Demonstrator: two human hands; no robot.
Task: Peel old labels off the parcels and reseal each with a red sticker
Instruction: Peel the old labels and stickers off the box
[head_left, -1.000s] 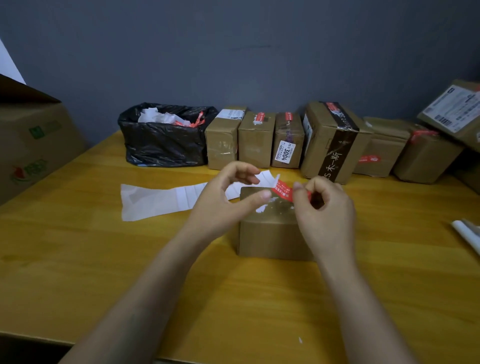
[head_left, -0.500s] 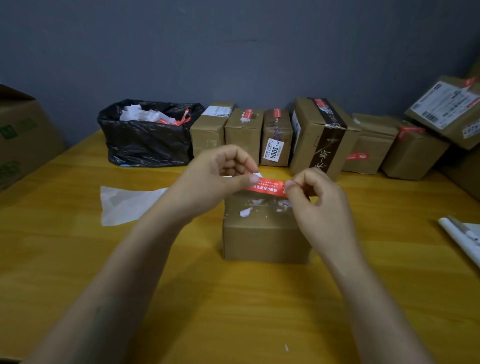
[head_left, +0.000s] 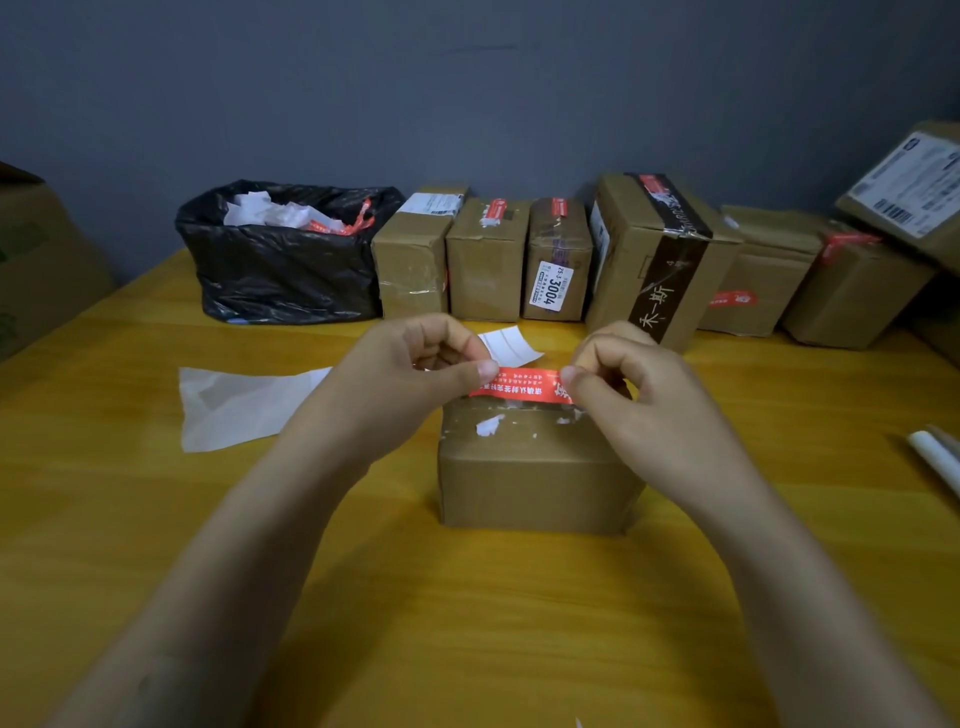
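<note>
Holding the red sticker (head_left: 522, 385) stretched flat between both hands, right over the far top edge of the parcel (head_left: 535, 478), which sits on the worktop (head_left: 467, 623) in front of me. My left hand (head_left: 415, 374) pinches one end between thumb and forefinger, my right hand (head_left: 639, 395) pinches the other, and the rest of my fingers are curled in. How I'd do this bit: keep it taut and level, square it up with the parcel's edge, touch the middle down first, then smooth outward so it doesn't wrinkle or stick to itself. There are old label scraps (head_left: 490, 425) on top of the parcel, so I'd aim for cleaner cardboard or the glue probably won't bite. Can't tell whether the sticker is already touching the parcel or just hovering, since my fingers cover both ends of it and the parcel's far corners. The print is too small for me to read. Left of the parcel, the backing paper (head_left: 244, 405) is partly hidden by my forearm, and well to the right of the parcel a white roll (head_left: 935, 457) is cut off by the frame.
</note>
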